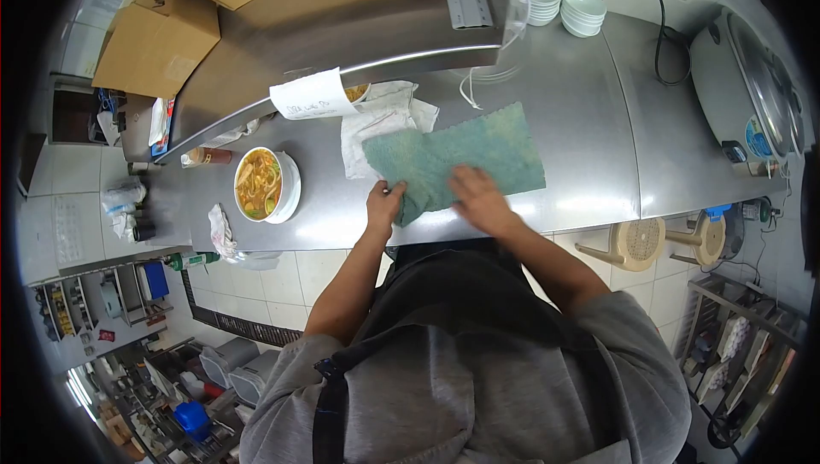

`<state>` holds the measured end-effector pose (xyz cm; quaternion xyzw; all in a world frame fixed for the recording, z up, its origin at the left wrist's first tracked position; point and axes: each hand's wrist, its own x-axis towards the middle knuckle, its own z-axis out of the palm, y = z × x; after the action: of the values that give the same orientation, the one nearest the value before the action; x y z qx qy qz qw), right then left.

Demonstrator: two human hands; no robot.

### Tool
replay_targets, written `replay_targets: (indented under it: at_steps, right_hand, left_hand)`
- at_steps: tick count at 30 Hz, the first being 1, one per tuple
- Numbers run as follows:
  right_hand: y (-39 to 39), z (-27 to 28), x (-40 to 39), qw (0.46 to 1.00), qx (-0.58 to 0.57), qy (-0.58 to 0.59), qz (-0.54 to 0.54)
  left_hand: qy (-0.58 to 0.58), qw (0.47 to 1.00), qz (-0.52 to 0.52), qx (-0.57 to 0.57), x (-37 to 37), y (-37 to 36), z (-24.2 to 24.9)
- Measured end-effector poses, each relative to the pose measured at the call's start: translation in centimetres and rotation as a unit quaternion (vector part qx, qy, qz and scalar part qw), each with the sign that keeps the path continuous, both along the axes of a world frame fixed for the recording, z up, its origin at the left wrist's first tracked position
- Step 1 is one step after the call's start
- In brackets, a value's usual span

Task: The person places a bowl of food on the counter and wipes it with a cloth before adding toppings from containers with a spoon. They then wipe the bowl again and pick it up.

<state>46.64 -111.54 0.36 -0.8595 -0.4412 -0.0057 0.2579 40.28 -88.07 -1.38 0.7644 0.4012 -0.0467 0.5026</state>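
A green cloth lies spread on the steel counter, its left end bunched into folds. My left hand grips the cloth's near left edge, thumb and fingers closed on it. Flat on the middle of the cloth rests my right hand, fingers stretched out and slightly blurred. Under the cloth's far left corner is a crumpled white cloth. To the left, a white bowl of soup with noodles and vegetables stands on the counter, apart from both hands.
A paper slip hangs from the raised steel shelf, partly covering another bowl of food. Stacked white bowls stand at the back. A large cooker is at right, stools below. Cardboard boxes sit at far left.
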Motion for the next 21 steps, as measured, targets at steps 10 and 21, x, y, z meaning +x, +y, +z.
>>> replay_targets:
  at_steps: [10,21]
  right_hand:
    - [-4.9,1.8,-1.2,0.978,0.150,0.083,-0.120]
    - [-2.8,1.2,0.8,0.993,0.029,-0.030,-0.113]
  left_hand:
    - [-0.264,0.943,-0.172,0.109,5.6,-8.7,7.5]
    - [-0.182,0.859,-0.478,-0.033,-2.1,-3.0,7.8]
